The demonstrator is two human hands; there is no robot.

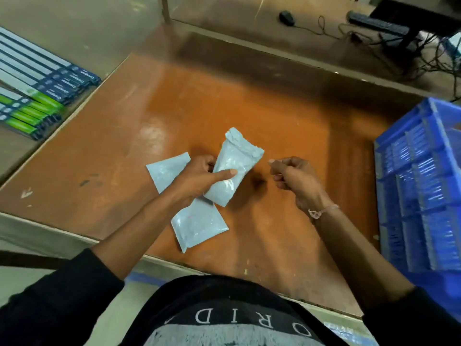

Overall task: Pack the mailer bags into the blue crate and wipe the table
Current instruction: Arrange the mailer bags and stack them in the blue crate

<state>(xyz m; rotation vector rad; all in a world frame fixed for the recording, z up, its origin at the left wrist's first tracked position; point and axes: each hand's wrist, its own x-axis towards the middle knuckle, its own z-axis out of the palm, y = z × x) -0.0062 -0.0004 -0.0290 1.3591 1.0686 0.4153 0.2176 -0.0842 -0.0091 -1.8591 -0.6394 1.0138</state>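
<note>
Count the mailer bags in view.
3: one mailer bag gripped in the left hand, one on the table behind that hand, one under the left wrist.

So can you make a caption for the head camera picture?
Left hand grips grey mailer bags over the orange table, blue crate waiting alongside.

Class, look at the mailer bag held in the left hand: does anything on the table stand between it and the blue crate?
Only the right hand, raised beside the mailer bag that the left hand grips. Beyond it, bare orange table runs to the blue crate.
</note>
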